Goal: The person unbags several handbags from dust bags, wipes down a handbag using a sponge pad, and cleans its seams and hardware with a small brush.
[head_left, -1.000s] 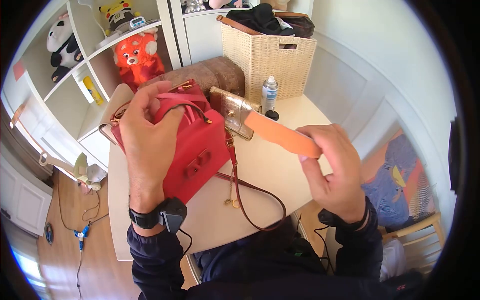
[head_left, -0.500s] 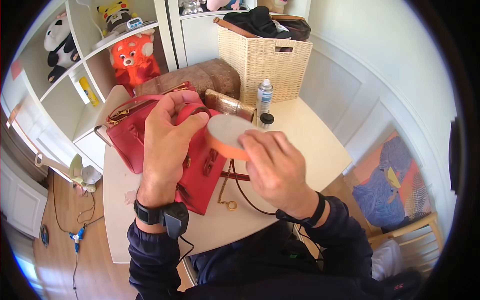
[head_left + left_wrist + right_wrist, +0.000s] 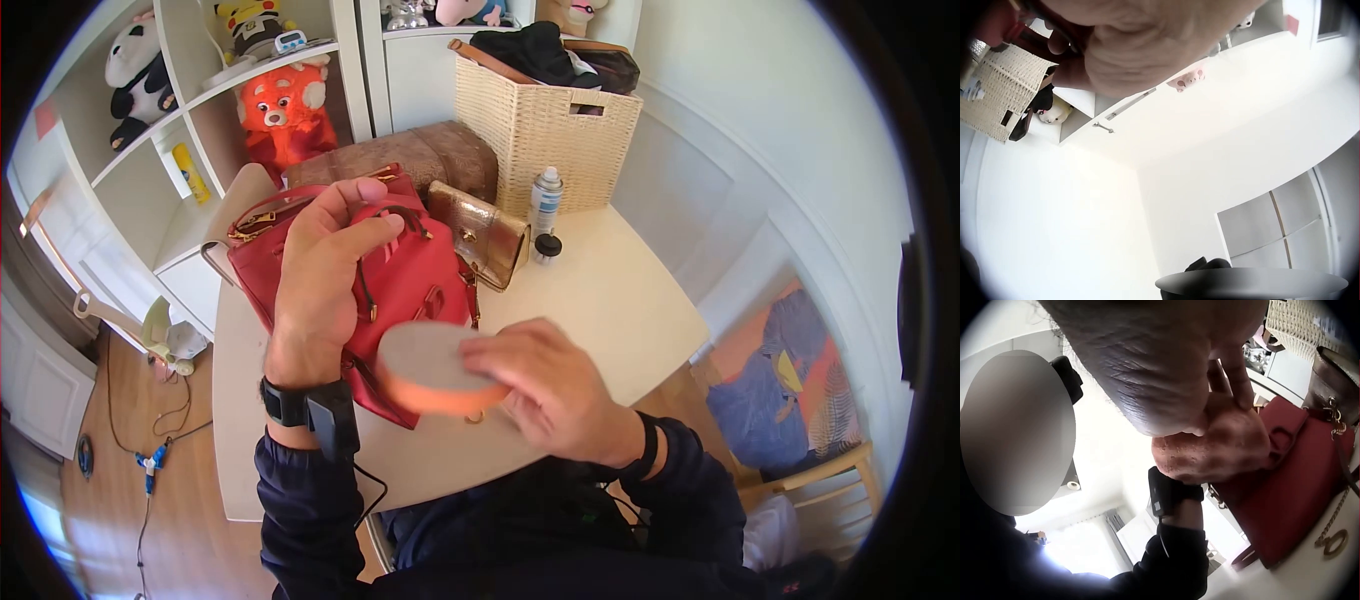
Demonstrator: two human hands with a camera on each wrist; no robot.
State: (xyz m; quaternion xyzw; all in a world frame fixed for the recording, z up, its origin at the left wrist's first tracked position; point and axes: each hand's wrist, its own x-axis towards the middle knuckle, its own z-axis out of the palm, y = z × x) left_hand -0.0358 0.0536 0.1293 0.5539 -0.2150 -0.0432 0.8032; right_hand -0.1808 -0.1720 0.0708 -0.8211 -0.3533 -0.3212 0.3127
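The red handbag (image 3: 415,285) leans on the table, its gold hardware showing. At its top my left hand (image 3: 318,275) holds a handle between thumb and curled fingers; the left wrist view shows part of the dark red handle (image 3: 1036,41) at the fingers of that hand (image 3: 1141,47). In front of the bag's lower part, my right hand (image 3: 560,395) pinches a round grey pad (image 3: 430,355) with an orange edge, slightly blurred. Whether the pad touches the bag, I cannot tell. The right wrist view shows the bag (image 3: 1291,494), but the pad is hidden there.
Behind the bag lie a gold wallet (image 3: 480,235) and a brown case (image 3: 430,155). A spray can (image 3: 545,198), its black cap (image 3: 547,246) and a wicker basket (image 3: 545,135) stand at the back of the table (image 3: 620,300). Shelves (image 3: 180,245) with plush toys are at the left.
My right hand has brought the pad left from beside the wallet, then down toward the bag's lower part. My left hand keeps hold at the bag's top, and the bag has shifted and turned.
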